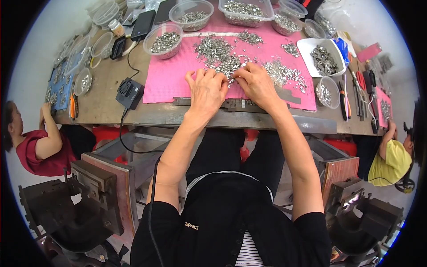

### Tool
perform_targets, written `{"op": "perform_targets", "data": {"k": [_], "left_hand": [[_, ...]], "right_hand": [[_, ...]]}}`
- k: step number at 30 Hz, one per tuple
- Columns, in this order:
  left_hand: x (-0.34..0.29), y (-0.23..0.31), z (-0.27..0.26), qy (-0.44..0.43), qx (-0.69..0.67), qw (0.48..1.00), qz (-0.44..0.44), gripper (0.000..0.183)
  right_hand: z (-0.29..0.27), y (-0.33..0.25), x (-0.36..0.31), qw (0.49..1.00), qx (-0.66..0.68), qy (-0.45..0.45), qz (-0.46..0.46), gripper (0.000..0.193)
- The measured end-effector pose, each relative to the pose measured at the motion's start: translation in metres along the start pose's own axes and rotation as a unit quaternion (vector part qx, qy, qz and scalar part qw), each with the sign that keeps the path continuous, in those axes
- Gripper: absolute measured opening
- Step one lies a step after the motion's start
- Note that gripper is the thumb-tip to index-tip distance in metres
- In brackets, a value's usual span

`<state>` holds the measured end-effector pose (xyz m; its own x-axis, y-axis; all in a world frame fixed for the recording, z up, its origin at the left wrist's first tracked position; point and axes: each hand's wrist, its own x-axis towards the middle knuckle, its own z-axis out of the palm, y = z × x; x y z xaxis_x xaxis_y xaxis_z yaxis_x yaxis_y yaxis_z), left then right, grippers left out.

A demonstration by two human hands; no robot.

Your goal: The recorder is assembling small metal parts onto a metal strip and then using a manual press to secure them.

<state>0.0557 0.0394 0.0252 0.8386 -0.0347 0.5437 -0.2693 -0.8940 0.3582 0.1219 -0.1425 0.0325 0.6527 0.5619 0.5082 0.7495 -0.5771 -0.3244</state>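
Observation:
Both hands are at the near edge of a loose pile of small shiny metal pieces point(215, 51) on a pink mat point(169, 80). My left hand point(207, 91) has its fingers bent down and drawn together at the pile. My right hand point(258, 84) pinches with thumb and forefinger a short way to the right; whatever lies between the fingertips is too small to make out. Just below the hands, a dark metal bar fixture point(231, 105) runs along the mat's near edge, partly covered by my wrists. More silvery pieces point(284, 75) are scattered to the right.
Clear tubs of metal parts point(164, 54) and a white tray point(302, 44) ring the mat. A black boxy device point(130, 93) with a cable sits left; pliers point(344, 100) lie right. Vises point(95, 191) flank me. Co-workers in red point(44, 151) and yellow point(391, 162) sit at either side.

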Motion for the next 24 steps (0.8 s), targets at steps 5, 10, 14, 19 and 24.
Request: {"op": "perform_targets", "data": {"k": [5, 10, 14, 19, 24], "left_hand": [[0.004, -0.004, 0.0, -0.051, -0.027, 0.998, -0.012, 0.007], [0.004, -0.005, 0.0, -0.045, -0.043, 0.998, -0.018, 0.007], [0.004, -0.004, -0.001, -0.049, -0.04, 0.998, -0.026, 0.006], [0.003, -0.005, -0.003, -0.048, -0.027, 0.998, -0.029, 0.006], [0.003, -0.004, 0.0, -0.044, -0.034, 0.998, -0.021, 0.005]], "right_hand": [[0.0, 0.003, 0.011, 0.996, -0.056, -0.058, -0.045, 0.008], [-0.009, 0.005, 0.013, 0.995, -0.032, -0.095, -0.001, 0.012], [-0.018, 0.013, 0.003, 0.996, -0.012, -0.084, 0.019, 0.008], [-0.03, 0.015, -0.008, 0.991, 0.068, -0.075, 0.084, 0.007], [-0.023, 0.009, -0.006, 0.997, 0.06, -0.037, 0.012, 0.005]]}}
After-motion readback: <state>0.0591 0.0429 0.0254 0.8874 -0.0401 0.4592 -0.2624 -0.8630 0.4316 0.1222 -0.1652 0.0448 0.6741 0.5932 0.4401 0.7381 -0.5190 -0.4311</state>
